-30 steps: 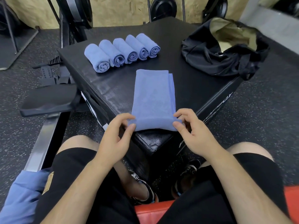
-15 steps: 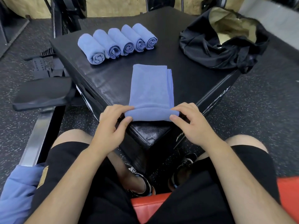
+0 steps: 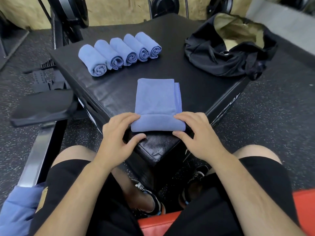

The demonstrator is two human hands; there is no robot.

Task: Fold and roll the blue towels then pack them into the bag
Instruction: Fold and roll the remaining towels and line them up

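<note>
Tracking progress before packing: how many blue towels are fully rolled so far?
5, side by side on the far left of the black box: leftmost roll, second, third, fourth, rightmost. A sixth towel is only partly rolled; the inside of the bag is partly hidden.

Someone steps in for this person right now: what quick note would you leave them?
The left hand grips the left end of the folded towel's started roll; the right hand grips the right end.
The folded towel lies at the near corner of the black box; five rolled towels sit in a row far left; the bag lies open far right, no towel seen inside.
Done: five rolled, a sixth folded, its near end turned over.
Left: finish this roll, pack all six. The blue cloth at lower left may be more towels; unclear.
</note>
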